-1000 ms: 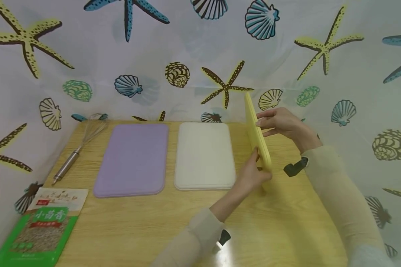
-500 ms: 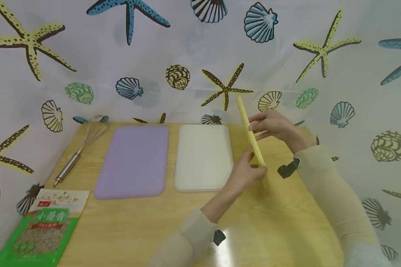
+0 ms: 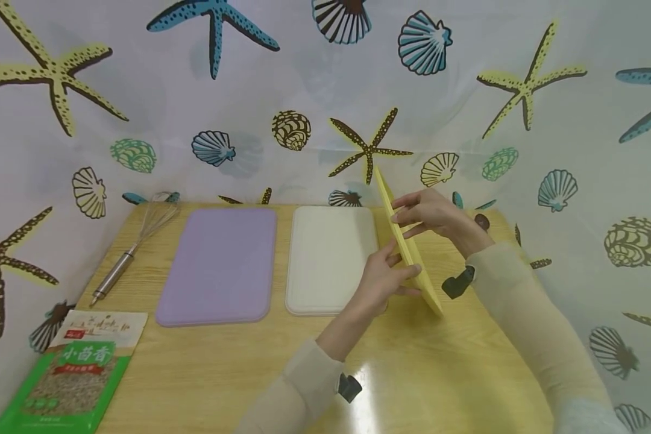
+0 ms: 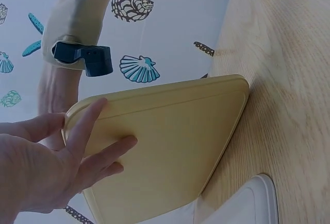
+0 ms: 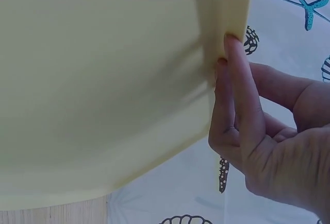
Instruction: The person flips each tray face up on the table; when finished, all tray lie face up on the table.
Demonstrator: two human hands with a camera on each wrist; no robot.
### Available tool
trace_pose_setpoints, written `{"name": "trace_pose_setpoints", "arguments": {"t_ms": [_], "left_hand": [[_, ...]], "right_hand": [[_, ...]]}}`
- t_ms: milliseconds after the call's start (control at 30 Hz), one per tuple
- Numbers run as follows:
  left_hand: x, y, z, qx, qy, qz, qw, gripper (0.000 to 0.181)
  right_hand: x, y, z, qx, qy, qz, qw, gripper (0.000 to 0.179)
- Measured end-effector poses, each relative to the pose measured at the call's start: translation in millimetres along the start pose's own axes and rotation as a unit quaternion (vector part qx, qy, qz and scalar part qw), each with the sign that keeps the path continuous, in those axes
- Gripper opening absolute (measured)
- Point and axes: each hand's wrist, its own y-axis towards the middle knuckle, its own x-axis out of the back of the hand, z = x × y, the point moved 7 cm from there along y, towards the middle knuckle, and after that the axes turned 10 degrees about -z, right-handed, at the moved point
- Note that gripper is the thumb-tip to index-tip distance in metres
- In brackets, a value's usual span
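Note:
A yellow cutting board stands tilted on its edge over the right part of the table, its top leaning left. My left hand grips its near part, the fingers spread on the left face and the thumb at the edge, as the left wrist view shows. With its fingertips and thumb, my right hand pinches the upper edge farther back. To the left, a white cutting board and a purple cutting board lie flat side by side.
At the far left a whisk lies on the wooden table, above a green and white seed packet. A small dark brown round thing sits at the back right. A shell-print cloth hangs behind.
The yellow board has swung so its upper edge shifts left and it leans more; both hands moved left with it. The dark brown round thing has come into view behind the right wrist.

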Motion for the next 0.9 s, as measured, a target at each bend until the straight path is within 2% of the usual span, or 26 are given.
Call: {"name": "trace_pose_setpoints", "arguments": {"t_ms": [200,333,433,500,600,667,767,900], "left_hand": [[6.6,-3.8,1.0,-0.005,0.015,-0.01,0.9998,0.08],[13.7,-3.8,2.2,-0.009,0.033,-0.018,0.9993,0.081],[20.7,-2.3,4.9,-0.006,0.033,-0.028,0.999,0.079],[25.7,-1.8,7.1,0.0,0.032,-0.035,0.9989,0.078],[33.0,-0.8,11.7,0.02,0.037,-0.056,0.9975,0.078],[37.0,-0.8,13.5,0.025,0.041,-0.062,0.9969,0.081],[41.9,-1.5,16.1,0.027,0.052,-0.064,0.9962,0.086],[48.4,-1.9,20.1,0.032,0.072,-0.054,0.9954,0.09]], "right_hand": [[-7,1.9,-8,0.005,0.013,0.004,0.9999,0.045],[-10,1.3,-19,0.023,0.0,-0.009,0.9997,0.043],[-4,2.9,-37,0.032,-0.022,-0.043,0.9983,0.044],[5,5.9,-57,0.034,-0.038,-0.083,0.9953,0.045],[18,8.9,-89,0.039,-0.102,-0.142,0.9839,0.045],[24,9.3,-110,0.033,-0.15,-0.166,0.9741,0.047],[26,7.8,-135,0.014,-0.216,-0.158,0.9634,0.051],[24,3.0,-152,0.003,-0.234,-0.121,0.9646,0.05]]}}
